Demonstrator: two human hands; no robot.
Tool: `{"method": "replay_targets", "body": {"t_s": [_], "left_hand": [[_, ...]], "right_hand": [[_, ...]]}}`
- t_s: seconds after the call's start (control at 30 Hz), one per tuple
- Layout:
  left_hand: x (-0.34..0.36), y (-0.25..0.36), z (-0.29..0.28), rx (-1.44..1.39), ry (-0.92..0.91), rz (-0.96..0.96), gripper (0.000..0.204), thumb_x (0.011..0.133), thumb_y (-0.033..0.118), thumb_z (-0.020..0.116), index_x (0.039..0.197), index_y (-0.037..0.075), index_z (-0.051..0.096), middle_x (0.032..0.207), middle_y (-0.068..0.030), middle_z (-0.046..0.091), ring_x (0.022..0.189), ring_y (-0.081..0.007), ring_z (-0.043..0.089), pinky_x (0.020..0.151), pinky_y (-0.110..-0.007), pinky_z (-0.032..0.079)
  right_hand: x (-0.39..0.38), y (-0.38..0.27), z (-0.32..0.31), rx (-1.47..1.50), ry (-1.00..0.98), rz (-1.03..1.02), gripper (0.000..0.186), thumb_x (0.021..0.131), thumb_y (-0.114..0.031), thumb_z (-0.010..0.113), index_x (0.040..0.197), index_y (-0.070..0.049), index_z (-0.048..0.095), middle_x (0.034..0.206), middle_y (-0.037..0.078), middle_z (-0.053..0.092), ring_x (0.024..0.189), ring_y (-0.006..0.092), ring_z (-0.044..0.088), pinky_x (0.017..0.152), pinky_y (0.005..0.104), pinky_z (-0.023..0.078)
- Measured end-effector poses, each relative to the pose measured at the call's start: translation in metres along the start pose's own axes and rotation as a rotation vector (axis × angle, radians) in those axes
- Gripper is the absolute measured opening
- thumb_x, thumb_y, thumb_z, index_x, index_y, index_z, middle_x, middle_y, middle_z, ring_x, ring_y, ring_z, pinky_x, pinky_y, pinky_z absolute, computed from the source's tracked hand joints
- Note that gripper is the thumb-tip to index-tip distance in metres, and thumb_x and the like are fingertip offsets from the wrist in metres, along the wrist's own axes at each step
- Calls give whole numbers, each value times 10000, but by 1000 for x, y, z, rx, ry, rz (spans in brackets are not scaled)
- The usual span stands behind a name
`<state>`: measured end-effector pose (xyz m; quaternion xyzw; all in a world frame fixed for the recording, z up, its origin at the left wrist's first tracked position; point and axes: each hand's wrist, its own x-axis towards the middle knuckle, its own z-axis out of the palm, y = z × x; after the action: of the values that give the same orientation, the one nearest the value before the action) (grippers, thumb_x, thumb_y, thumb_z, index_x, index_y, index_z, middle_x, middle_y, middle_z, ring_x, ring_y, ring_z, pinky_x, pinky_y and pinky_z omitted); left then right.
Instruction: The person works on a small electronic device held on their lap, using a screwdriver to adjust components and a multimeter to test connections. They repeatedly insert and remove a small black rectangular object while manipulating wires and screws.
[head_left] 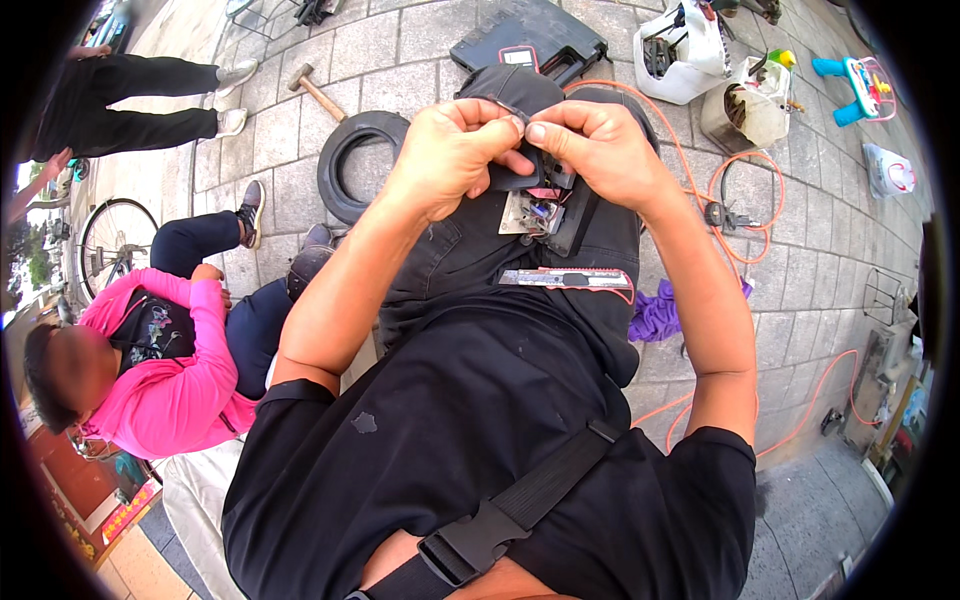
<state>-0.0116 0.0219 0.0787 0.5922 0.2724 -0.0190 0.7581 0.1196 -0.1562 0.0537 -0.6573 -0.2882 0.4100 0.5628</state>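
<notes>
My left hand (452, 155) and my right hand (605, 145) meet above my lap, thumbs and fingers pinched together. A thin dark strand shows at the left fingertips; what exactly each pinch holds is too small to make out. Just below the hands, an opened black device (572, 225) rests on my thighs. Its exposed insides (535, 215) show a pale board and thin coloured wires. Part of the device is covered by my fingers. Nearer my waist, a utility knife (565, 279) with a grey and red body lies across my lap.
Ahead lie a black tool case (530, 40), a black tyre (345, 180) and a hammer (318, 92). White tool containers (690, 85) and an orange hose (690, 165) are to the right, near a purple cloth (657, 312). A person in pink (180, 370) sits at left; another stands beyond.
</notes>
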Motion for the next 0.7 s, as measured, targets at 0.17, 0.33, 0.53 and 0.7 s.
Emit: {"method": "replay_targets", "body": {"t_s": [0.17, 0.33, 0.53, 0.7], "left_hand": [[2, -7, 2, 8, 22, -12, 189, 1048, 110, 711, 1147, -51, 711, 883, -169, 772, 573, -57, 610, 420, -188, 314], [1, -5, 5, -20, 50, -27, 182, 1049, 108, 705, 1149, -43, 711, 867, -179, 775, 501, -22, 486, 422, -191, 282], [1, -4, 1, -38, -1, -30, 148, 1052, 104, 696, 1118, -28, 709, 857, -178, 770, 491, -21, 456, 425, -199, 280], [3, -1, 7, -51, 37, -58, 105, 1038, 75, 677, 1061, -23, 709, 842, -179, 761, 496, -32, 464, 429, -204, 281]], "right_hand": [[-1, 7, 4, -135, 46, -24, 289, 1073, -220, 767, 1207, 35, 788, 1018, 27, 791, 950, 74, 687, 835, 277, 574], [-1, 9, 3, -98, 68, -110, 260, 1062, -217, 749, 1156, 16, 815, 901, 8, 775, 790, 61, 652, 688, 280, 546], [1, 9, -1, 2, 51, -66, 232, 1048, -196, 765, 1142, 8, 822, 899, 7, 774, 789, 60, 649, 687, 270, 540], [-2, 0, -1, -49, 34, -8, 246, 1059, -191, 773, 1175, 22, 810, 990, 24, 791, 906, 78, 683, 805, 276, 564]]}}
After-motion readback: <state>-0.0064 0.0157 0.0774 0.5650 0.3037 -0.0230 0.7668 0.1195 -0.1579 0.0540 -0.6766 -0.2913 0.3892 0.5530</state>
